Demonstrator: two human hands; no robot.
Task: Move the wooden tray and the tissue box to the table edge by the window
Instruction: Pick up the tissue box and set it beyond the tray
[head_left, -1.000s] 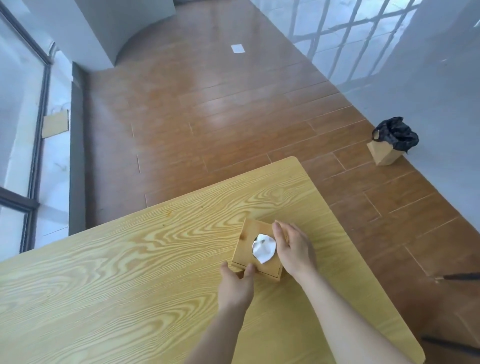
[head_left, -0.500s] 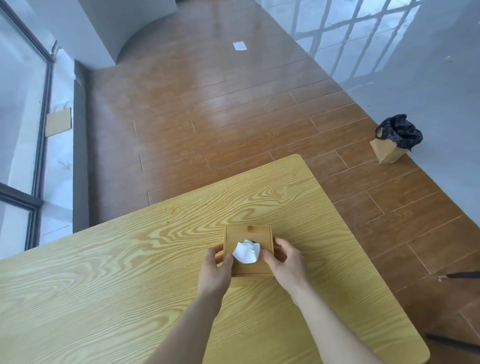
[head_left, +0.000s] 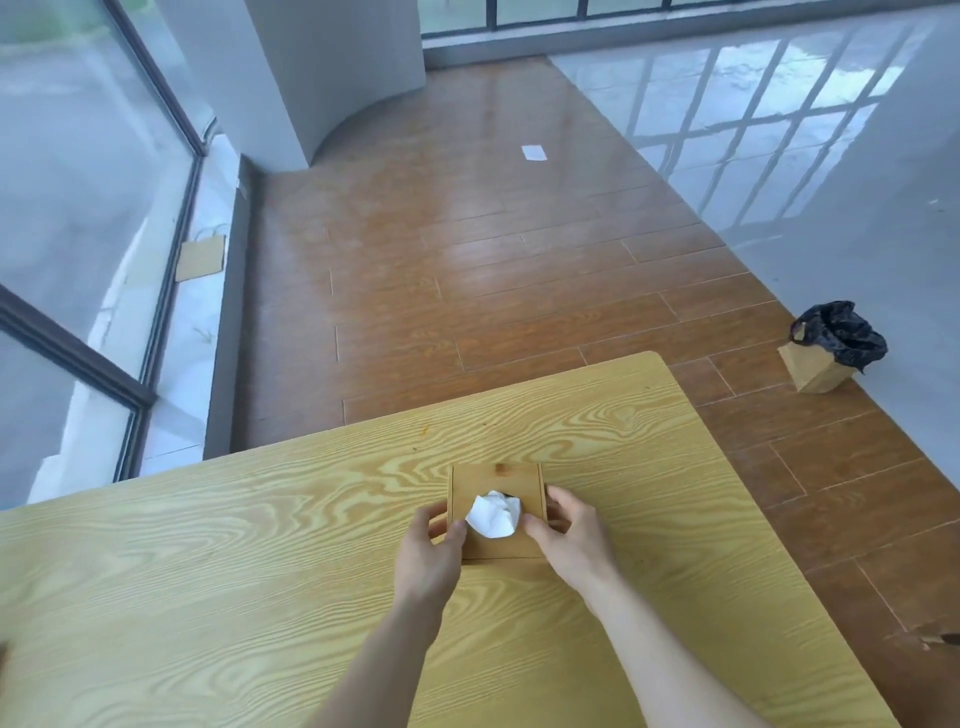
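A square wooden tissue box (head_left: 497, 479) with a white tissue (head_left: 493, 514) sticking out of its top sits on the light wood-grain table (head_left: 208, 561), right of centre. My left hand (head_left: 428, 553) grips the box's left side and near corner. My right hand (head_left: 571, 540) grips its right side. Both thumbs rest on the lid by the tissue. No wooden tray is in view.
Large window panes (head_left: 78, 182) run along the left, with a sill and a flat brown paper bag (head_left: 201, 257) below. A paper bag with a black liner (head_left: 831, 348) stands on the wooden floor at right. The table's far edge (head_left: 467, 402) lies ahead of the box.
The box has been turned square to me and shifted left from the table's right side. Both hands now hold its sides. My head has tilted up, showing more window and floor.
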